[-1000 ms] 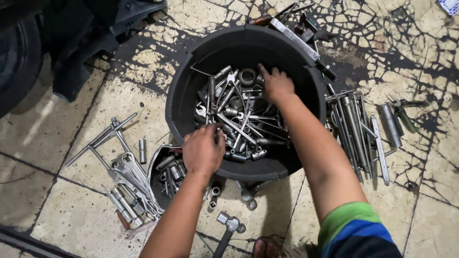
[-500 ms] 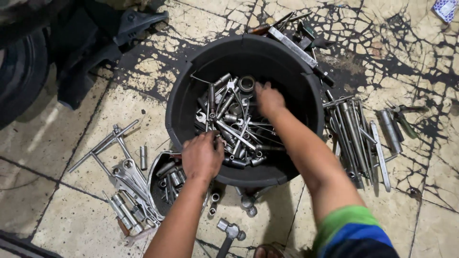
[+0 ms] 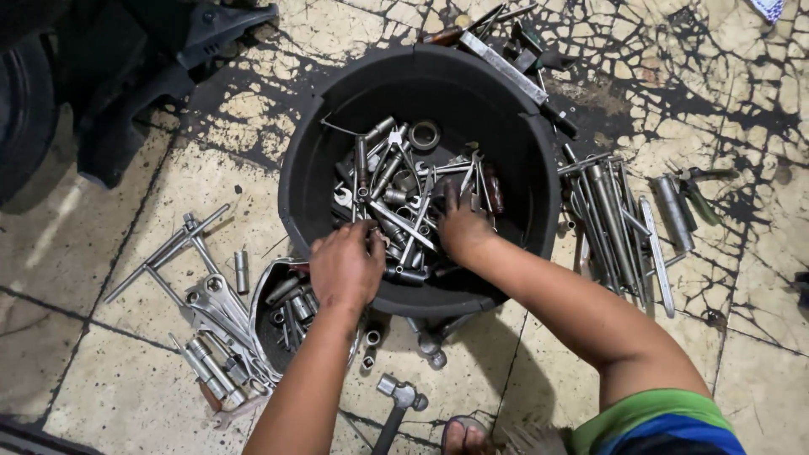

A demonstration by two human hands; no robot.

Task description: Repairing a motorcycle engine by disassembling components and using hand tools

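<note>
Floor point(image 3: 101, 337): cracked, oil-stained beige tiles. Black bucket point(image 3: 320, 143) stands at centre. Left of it: T-handle wrenches point(image 3: 168, 253), spanners point(image 3: 219, 307), a small metal tray of sockets point(image 3: 282, 303). Right: row of long socket tubes point(image 3: 611, 223), pliers point(image 3: 695, 190). Hammer point(image 3: 396, 404) lies near the bottom edge.

We cannot see the fingertips of the right hand point(image 3: 462, 227), buried among the tools in the black bucket point(image 3: 312, 143). At the bottom edge, the hammer point(image 3: 398, 403) handle and a foot point(image 3: 463, 436) are cut off. The dark shape at upper left runs out of frame, too shadowed to tell.
</note>
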